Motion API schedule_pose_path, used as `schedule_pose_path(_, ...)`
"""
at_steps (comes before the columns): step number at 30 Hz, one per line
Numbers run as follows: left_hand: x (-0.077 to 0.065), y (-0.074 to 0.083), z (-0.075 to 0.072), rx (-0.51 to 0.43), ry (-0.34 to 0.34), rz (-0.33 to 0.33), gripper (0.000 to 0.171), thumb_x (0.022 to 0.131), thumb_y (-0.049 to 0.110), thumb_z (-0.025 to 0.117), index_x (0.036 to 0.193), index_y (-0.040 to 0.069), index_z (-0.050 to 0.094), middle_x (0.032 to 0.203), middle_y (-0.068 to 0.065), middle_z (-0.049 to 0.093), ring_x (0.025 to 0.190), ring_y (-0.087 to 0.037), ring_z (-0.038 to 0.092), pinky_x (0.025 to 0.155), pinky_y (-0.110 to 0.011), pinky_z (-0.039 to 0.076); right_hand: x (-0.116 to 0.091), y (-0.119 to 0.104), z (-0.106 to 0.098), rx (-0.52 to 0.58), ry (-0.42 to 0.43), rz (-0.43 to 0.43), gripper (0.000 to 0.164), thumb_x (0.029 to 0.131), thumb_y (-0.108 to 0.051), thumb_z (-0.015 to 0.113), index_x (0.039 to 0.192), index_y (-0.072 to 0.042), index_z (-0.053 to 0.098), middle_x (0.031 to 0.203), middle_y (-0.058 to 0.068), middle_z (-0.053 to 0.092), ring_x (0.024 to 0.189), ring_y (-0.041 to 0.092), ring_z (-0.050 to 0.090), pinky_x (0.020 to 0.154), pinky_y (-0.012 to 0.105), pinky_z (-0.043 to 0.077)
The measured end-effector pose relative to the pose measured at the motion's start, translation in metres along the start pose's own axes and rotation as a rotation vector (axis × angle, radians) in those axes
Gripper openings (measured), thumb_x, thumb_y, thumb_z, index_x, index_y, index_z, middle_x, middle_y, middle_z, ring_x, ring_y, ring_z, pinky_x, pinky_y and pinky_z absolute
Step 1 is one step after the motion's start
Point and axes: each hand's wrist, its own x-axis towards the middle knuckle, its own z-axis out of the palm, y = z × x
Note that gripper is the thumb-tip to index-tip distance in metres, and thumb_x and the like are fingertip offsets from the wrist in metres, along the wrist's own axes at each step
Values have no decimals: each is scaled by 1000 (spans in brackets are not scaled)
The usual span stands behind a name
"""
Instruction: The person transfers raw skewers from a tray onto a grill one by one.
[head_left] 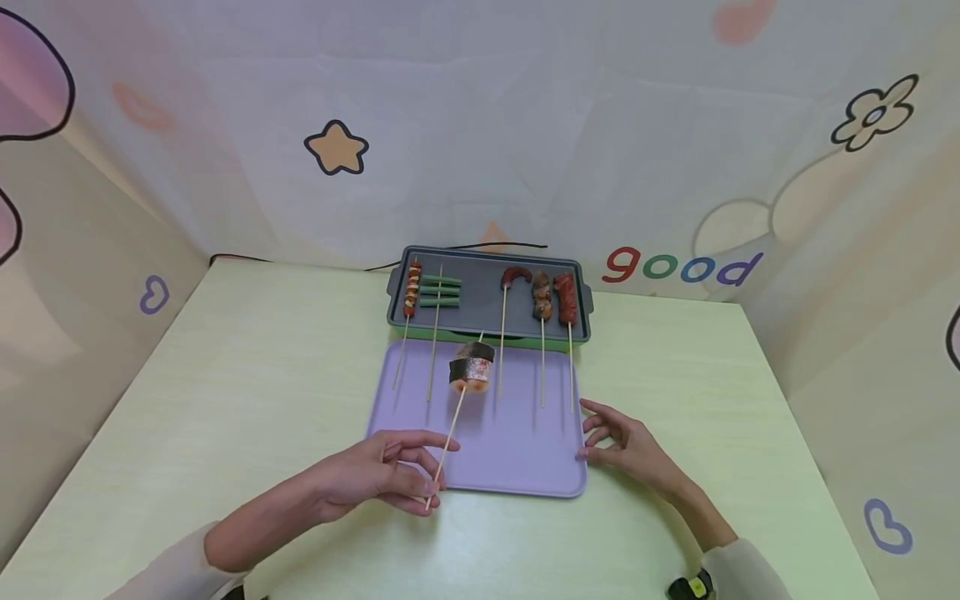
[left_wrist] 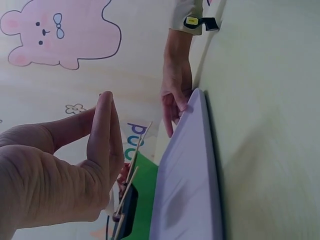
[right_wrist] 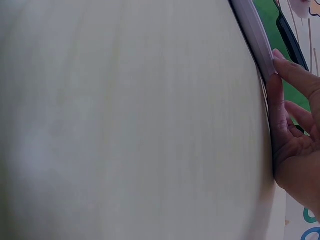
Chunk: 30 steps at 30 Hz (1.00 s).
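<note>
My left hand [head_left: 397, 473] pinches the lower end of a wooden stick belonging to a food skewer [head_left: 472, 367]. Chunky pieces with dark skin and pale flesh sit on its upper part, tilted up over the purple tray [head_left: 517, 462]. In the left wrist view the thumb and fingers meet at their tips, and the food is mostly hidden. At the tray's right edge, my right hand [head_left: 630, 442] touches the rim with its thumb and fingertips, fingers loosely bent. The right wrist view shows this hand [right_wrist: 295, 120] beside the tray's side.
Behind the tray stands a grey-topped green grill [head_left: 480, 292]. Several skewers lie on it, sticks reaching over the tray: a red-and-white one [head_left: 412, 290], green pieces [head_left: 440, 292], a curled tentacle [head_left: 516, 275], brown meat chunks [head_left: 542, 296] and red meat [head_left: 566, 298]. A printed curtain [head_left: 480, 150] surrounds the table.
</note>
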Motion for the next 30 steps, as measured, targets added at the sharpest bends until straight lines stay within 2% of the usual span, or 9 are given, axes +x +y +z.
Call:
schedule_pose_path(6,9,8,-6,31,42,31,62,92,3,68,149,-4,44,99,0,68,87,-14,73,85,-37,62,-1,-3,-1,-11,10,9,74,89,-3,77,151,10,38,115,11,62,93,0,66,73,18,57)
schedule_pose_path(14,21,8,-9,19,89,34,60,93,1,68,148,-3,47,98,2,69,87,-13,73,84,-32,62,-2,-2,1,9,4,5,73,89,-1,75,151,11,38,117,22,60,92,-1,65,72,17,56)
schedule_pose_path(19,27,6,-7,29,113,36,61,92,-1,68,149,-5,45,97,2,69,85,-13,73,83,-35,62,-4,4,5,28,1,1,74,88,0,77,150,12,38,114,12,62,92,0,65,71,18,56)
schedule_pose_path(23,37,12,-10,39,118,40,62,92,-2,67,150,-5,44,97,3,70,85,-12,73,85,-36,62,-4,5,5,31,10,2,75,86,0,78,149,13,38,112,5,62,91,0,65,69,18,56)
schedule_pose_path(30,52,28,-17,35,153,31,61,93,-4,64,151,-2,44,100,1,68,87,-13,74,86,-35,62,0,1,0,12,10,-9,74,87,0,77,150,12,39,113,12,62,92,1,66,71,18,56)
